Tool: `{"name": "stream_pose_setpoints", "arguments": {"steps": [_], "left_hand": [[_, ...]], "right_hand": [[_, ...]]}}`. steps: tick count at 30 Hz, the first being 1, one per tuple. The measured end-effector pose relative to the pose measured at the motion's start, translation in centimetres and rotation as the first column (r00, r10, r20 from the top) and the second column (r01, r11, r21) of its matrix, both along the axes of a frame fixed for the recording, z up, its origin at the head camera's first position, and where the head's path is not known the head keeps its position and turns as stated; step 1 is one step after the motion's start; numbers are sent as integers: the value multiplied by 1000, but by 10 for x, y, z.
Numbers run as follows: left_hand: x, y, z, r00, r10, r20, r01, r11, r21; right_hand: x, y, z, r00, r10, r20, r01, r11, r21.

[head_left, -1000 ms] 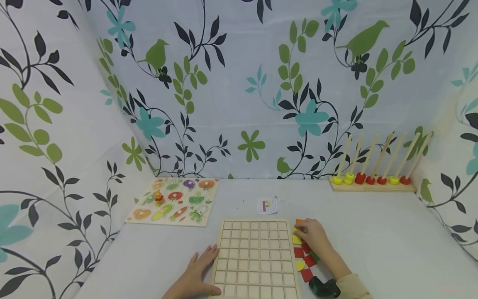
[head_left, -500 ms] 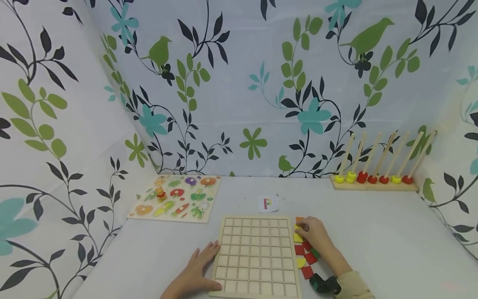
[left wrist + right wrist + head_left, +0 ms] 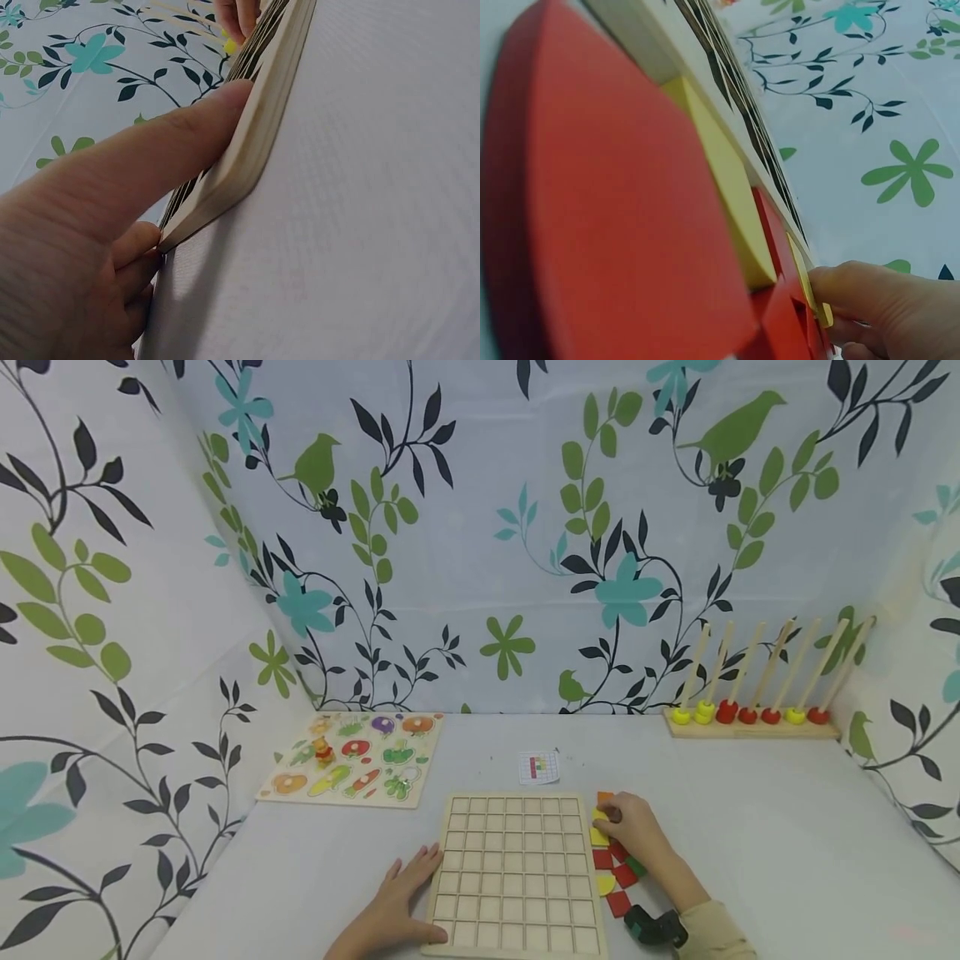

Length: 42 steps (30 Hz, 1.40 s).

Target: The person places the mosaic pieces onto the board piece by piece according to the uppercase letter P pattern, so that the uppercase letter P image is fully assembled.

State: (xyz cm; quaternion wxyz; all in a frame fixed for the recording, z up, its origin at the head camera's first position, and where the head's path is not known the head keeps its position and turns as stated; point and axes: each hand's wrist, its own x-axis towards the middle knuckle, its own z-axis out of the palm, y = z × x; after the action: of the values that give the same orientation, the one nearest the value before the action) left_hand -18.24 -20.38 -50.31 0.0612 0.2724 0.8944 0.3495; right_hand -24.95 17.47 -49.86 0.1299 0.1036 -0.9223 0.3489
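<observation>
A wooden grid board [image 3: 517, 877] lies on the table in the middle. My left hand [image 3: 397, 902] is at its left edge, fingers spread; in the left wrist view the thumb [image 3: 165, 142] lies on top of the rim. Beyond the board's right edge, my right hand [image 3: 633, 827] has thumb and fingers curled at a yellow tile [image 3: 597, 817], pinching it; the fingertips partly cover it. Close by lie another yellow tile [image 3: 599, 837], a yellow rounded tile [image 3: 605, 885], several red tiles [image 3: 624, 877], a green tile [image 3: 636, 867] and an orange tile [image 3: 603, 797].
A small card with a coloured grid [image 3: 538, 768] lies behind the board. The vegetable puzzle board [image 3: 352, 760], with a small figure [image 3: 322, 750] on it, is at back left. A peg stand with red and yellow beads [image 3: 750, 731] stands back right. A dark device [image 3: 654, 928] sits by the right wrist.
</observation>
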Motion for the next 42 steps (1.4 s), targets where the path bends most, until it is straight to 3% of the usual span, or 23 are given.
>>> {"name": "stream_pose_setpoints", "arguments": {"steps": [7, 13, 18, 27, 35, 42], "left_hand": [[1, -1, -1, 1000, 1, -14, -1, 1000, 2], [0, -1, -2, 1000, 6, -12, -6, 1000, -11], [1, -2, -4, 1000, 5, -10, -5, 1000, -1], [0, -2, -4, 1000, 9, 12, -9, 1000, 14], [-2, -5, 0, 1000, -2, -6, 2, 1000, -6], [0, -6, 1, 999, -3, 52, 3, 1000, 1]], "right_hand": [[3, -5, 11, 1000, -4, -6, 4, 999, -37], [10, -15, 19, 993, 69, -91, -75, 995, -66], [12, -23, 24, 988, 109, -107, -119, 989, -85], [2, -39, 35, 962, 192, -193, -206, 977, -56], [-8, -57, 39, 948, 294, -124, -308, 946, -104], [-15, -67, 33, 934, 326, -148, -340, 937, -79]]}}
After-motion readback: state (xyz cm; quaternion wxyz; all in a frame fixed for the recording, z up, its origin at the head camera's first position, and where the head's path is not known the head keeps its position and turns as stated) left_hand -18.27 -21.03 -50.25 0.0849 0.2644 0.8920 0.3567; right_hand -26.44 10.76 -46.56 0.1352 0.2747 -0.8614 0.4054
